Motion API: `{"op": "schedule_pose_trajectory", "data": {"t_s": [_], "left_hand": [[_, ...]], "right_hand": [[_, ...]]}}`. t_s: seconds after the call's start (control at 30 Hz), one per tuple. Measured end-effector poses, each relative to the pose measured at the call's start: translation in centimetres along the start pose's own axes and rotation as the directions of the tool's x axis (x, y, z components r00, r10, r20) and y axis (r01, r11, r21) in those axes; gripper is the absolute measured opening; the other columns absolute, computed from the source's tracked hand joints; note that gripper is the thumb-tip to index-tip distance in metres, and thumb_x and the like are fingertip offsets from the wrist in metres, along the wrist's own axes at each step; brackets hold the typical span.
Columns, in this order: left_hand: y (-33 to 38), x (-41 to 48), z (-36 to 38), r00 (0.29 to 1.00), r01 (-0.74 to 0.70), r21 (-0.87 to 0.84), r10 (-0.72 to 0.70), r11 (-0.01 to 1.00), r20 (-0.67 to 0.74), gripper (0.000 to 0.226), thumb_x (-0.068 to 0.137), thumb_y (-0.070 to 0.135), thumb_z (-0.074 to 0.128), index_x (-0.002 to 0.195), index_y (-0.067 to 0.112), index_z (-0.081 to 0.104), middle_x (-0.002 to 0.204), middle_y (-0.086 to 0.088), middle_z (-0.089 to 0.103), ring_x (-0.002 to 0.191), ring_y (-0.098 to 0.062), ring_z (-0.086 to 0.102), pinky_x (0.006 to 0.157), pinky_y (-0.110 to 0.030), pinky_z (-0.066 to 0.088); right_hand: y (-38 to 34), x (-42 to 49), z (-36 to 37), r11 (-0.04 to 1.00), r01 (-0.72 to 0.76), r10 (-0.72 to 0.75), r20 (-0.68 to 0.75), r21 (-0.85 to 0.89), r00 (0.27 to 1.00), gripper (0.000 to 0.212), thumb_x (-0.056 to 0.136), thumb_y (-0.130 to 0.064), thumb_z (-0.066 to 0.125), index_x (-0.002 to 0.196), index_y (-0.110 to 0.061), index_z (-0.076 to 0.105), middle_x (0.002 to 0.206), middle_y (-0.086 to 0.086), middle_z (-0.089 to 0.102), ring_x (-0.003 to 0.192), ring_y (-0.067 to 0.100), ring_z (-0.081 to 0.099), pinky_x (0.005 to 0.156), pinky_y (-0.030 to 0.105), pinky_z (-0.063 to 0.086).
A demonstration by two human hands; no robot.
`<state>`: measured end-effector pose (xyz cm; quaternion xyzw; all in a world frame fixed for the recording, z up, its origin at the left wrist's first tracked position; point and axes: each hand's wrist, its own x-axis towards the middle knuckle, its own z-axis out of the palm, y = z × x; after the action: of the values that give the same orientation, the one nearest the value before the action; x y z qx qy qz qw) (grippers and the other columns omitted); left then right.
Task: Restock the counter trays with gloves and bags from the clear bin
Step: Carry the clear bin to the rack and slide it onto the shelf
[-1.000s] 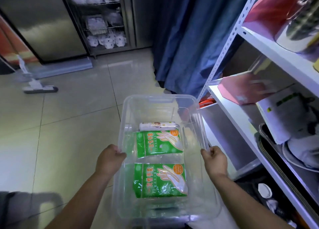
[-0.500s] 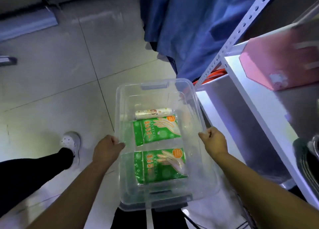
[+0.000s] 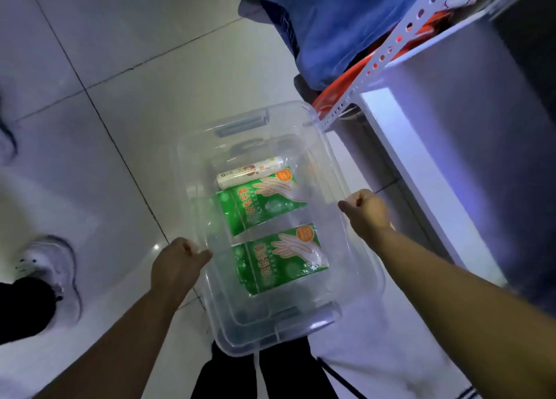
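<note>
Both hands hold the clear bin [image 3: 270, 323] by its 2 long sides. The left hand [image 3: 177, 263], lower centre of the frame, has its fingers curled over the left rim. The right hand [image 3: 365, 213], right of centre, is closed over the right rim. The right one sits a little higher in the frame, so the grips are not quite opposite each other.

The bin's long axis runs from the lower centre up toward the top centre, with its far end leaning slightly left. It looks to be carried above the tiled floor [image 3: 120, 67], with the person's dark trouser legs showing under the near end.

The stock lies flat on the bin's bottom, between the hands:
- 1 green glove pack [image 3: 279, 260] at the near end, about level with the left hand.
- A 2nd green glove pack [image 3: 261, 200] just beyond it, about level with the right hand.
- A white roll of bags [image 3: 249, 173] at the far end, lying across the bin and touching the 2nd pack.

No bench or trays are in view. A perforated rack post [image 3: 391, 52] and white shelf [image 3: 421, 158] stand at right, and blue cloth [image 3: 331, 22] hangs at the top. A white shoe [image 3: 51, 266] is at lower left.

The bin probably has to reach the bench first. Neither hand can take a pack until it lets go of the rim.
</note>
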<state>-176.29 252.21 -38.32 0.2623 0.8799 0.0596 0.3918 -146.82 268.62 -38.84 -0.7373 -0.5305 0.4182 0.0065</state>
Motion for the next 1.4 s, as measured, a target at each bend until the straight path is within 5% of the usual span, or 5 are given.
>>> {"op": "schedule_pose_trajectory", "data": {"t_s": [0.5,0.6,0.87,1.1,1.4], "left_hand": [[-2.2,3.3,7.1,0.994,0.059,-0.001,-0.059,0.998,0.090,0.022,0.078,0.028,0.069,0.083,0.012,0.054,0.084,-0.011,0.067,0.075,-0.025,0.059,0.061,-0.029,0.039],[-2.0,2.6,5.7,0.993,0.011,0.166,-0.031,0.986,0.114,0.031,0.081,0.029,0.065,0.106,0.013,0.056,0.102,-0.007,0.066,0.090,-0.027,0.061,0.072,-0.028,0.039],[5.3,-2.9,0.0,0.922,-0.367,0.374,0.387,0.852,0.022,0.018,0.084,0.023,0.059,0.102,0.019,0.063,0.106,-0.007,0.068,0.091,-0.030,0.064,0.070,-0.030,0.044],[15.0,-9.4,-3.1,0.776,-0.613,0.349,0.624,0.709,0.093,0.011,0.081,0.022,0.058,0.090,0.019,0.064,0.096,-0.012,0.068,0.088,-0.033,0.063,0.069,-0.033,0.047],[17.9,-14.3,-3.5,0.579,-0.801,0.355,0.772,0.481,0.261,0.013,0.082,0.019,0.056,0.092,0.019,0.064,0.094,-0.010,0.068,0.085,-0.032,0.063,0.063,-0.033,0.045]], "right_hand": [[3.4,4.6,4.9,0.999,0.034,-0.035,-0.088,-0.012,0.996,0.019,0.082,-0.013,0.058,0.066,-0.013,0.047,0.071,0.009,0.047,0.066,0.024,0.042,0.060,0.032,0.033],[3.2,3.0,4.5,0.997,0.037,-0.043,-0.093,-0.067,0.995,0.015,0.085,-0.013,0.061,0.097,-0.006,0.062,0.093,0.014,0.058,0.081,0.024,0.049,0.070,0.030,0.038],[1.4,-8.4,-2.7,0.981,0.036,0.022,-0.300,0.188,0.954,0.024,0.088,-0.008,0.059,0.112,-0.009,0.061,0.114,0.010,0.059,0.091,0.015,0.057,0.080,0.026,0.049],[2.6,-19.6,-13.8,0.914,0.040,0.274,-0.687,0.404,0.673,0.022,0.085,0.001,0.051,0.090,-0.018,0.063,0.099,0.007,0.058,0.073,0.002,0.055,0.064,-0.002,0.036],[6.8,-22.9,-22.0,0.736,-0.399,0.649,-0.736,0.546,0.190,0.050,0.088,-0.030,0.061,0.123,0.003,0.048,0.125,0.027,0.046,0.117,0.045,0.041,0.092,0.057,0.038]]}}
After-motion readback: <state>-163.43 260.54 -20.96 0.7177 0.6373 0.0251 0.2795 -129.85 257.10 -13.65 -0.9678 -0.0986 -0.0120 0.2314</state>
